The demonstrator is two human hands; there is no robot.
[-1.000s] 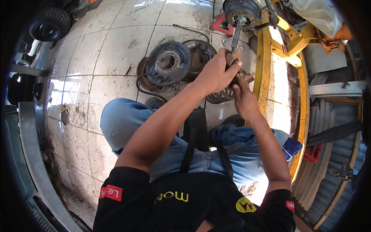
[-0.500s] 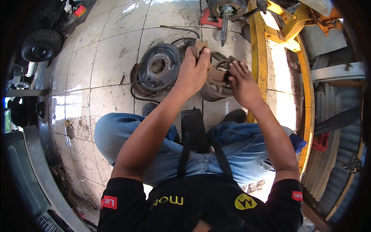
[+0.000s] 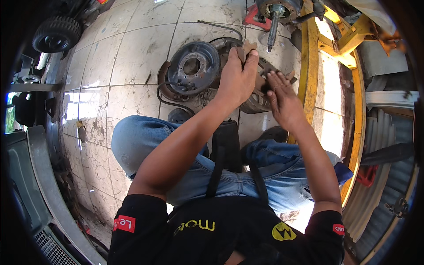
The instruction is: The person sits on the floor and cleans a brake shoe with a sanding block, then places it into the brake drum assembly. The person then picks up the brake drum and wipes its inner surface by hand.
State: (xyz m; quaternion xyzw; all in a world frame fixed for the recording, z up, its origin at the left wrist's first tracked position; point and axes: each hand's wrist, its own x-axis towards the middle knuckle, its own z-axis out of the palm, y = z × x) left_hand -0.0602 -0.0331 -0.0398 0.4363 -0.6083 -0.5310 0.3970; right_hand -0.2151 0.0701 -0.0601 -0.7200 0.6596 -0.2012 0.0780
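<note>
a small red rectangular patch (image 3: 125,223) sat on the left sleeve, another (image 3: 338,229) on the right, a yellow round badge (image 3: 283,231) between them

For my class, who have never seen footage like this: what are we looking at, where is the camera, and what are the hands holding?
The camera sits on a person's head and looks down, so its wide lens bends straight edges. The two bare forearms rising from below are the wearer's own. The left hand grips a brownish flat piece, perhaps sandpaper. The right hand presses on a rusty metal part, mostly hidden beneath both hands. Beside them on the tiled floor lies a round dark brake drum plate with a cable. A yellow steel frame stands to the right, and a small wheel is far left.
</note>
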